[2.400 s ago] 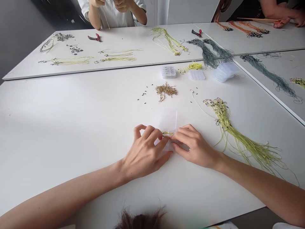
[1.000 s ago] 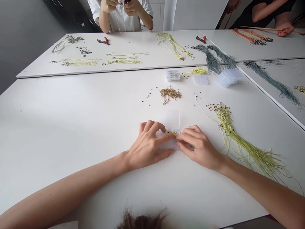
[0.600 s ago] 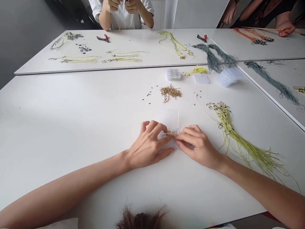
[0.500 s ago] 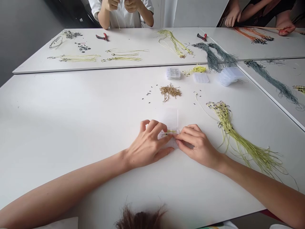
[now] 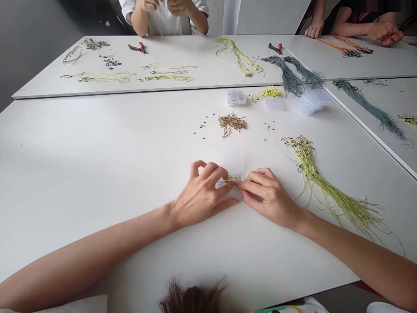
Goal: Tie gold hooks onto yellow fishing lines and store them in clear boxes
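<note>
A small clear plastic box stands on the white table in front of me with its lid raised. Short yellow-green line and what looks like a hook lie inside it. My left hand reaches over the box from the left, fingers bent and apart, fingertips on the contents and thumb stretched below. At the box's right end my right hand has thumb and fingertips pressed together; what they pinch is hidden. Right of that hand lies a big bundle of yellow-green fishing lines with dark hooks at the top.
Beyond the box are a heap of gold-coloured hooks, small black pieces, a filled clear box and stacked clear boxes. Across the table lie grey-green line bundles and pliers. Two people work opposite.
Both my hands stay at the box with hardly any movement. The view has shifted slightly. At the far right, a person's hands have come closer together.
</note>
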Demonstrator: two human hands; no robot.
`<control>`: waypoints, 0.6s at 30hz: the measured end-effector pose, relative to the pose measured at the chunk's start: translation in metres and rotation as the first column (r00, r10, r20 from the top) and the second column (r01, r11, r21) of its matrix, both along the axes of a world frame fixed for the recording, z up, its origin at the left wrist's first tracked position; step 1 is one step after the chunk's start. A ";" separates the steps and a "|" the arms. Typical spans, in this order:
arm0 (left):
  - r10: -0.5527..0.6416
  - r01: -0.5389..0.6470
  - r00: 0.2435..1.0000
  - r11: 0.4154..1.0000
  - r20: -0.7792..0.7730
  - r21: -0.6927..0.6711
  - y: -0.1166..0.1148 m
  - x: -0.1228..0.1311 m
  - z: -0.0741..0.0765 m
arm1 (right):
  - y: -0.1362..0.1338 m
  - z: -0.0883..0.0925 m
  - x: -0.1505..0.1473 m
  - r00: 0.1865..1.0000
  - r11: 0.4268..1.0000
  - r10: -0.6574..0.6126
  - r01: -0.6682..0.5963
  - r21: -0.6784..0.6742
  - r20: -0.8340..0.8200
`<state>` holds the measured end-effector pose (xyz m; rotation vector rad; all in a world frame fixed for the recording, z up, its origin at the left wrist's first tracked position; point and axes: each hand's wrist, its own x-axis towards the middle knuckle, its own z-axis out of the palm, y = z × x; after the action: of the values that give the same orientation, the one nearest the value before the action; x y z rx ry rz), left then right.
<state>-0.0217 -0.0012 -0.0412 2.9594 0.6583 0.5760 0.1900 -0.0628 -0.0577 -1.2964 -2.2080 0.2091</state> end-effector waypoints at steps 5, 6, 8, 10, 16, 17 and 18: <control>-0.002 0.002 1.000 1.000 -0.005 0.031 -0.001 0.000 0.000 | 0.000 0.001 -0.002 1.000 1.000 -0.011 0.011 0.017 -0.005; -0.001 0.001 1.000 0.999 -0.003 0.037 -0.001 0.000 0.000 | 0.001 0.001 -0.003 1.000 1.000 -0.016 0.016 0.019 -0.006; 0.003 -0.003 1.000 0.999 0.002 0.046 -0.002 -0.001 -0.001 | 0.002 0.001 -0.004 1.000 0.999 -0.023 0.024 0.025 -0.010; 0.010 -0.010 1.000 0.999 -0.001 0.052 -0.003 -0.001 -0.001 | 0.003 0.000 -0.004 1.000 0.999 -0.024 0.025 0.031 -0.012; 0.052 -0.051 0.998 0.997 -0.024 0.052 -0.005 0.001 -0.003 | 0.007 0.000 0.000 0.999 0.998 -0.048 0.047 0.041 0.011; 0.055 -0.054 0.998 0.997 -0.028 0.048 -0.005 0.002 -0.003 | 0.008 0.000 0.001 0.998 0.998 -0.056 0.055 0.034 0.019; 0.057 -0.055 0.998 0.998 -0.032 0.044 -0.005 0.002 -0.003 | 0.008 0.001 0.001 0.998 0.998 -0.062 0.062 0.024 0.025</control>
<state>-0.0193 -0.0064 -0.0439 3.0051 0.7436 0.5529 0.1908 -0.0547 -0.0566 -1.3597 -2.1817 0.1430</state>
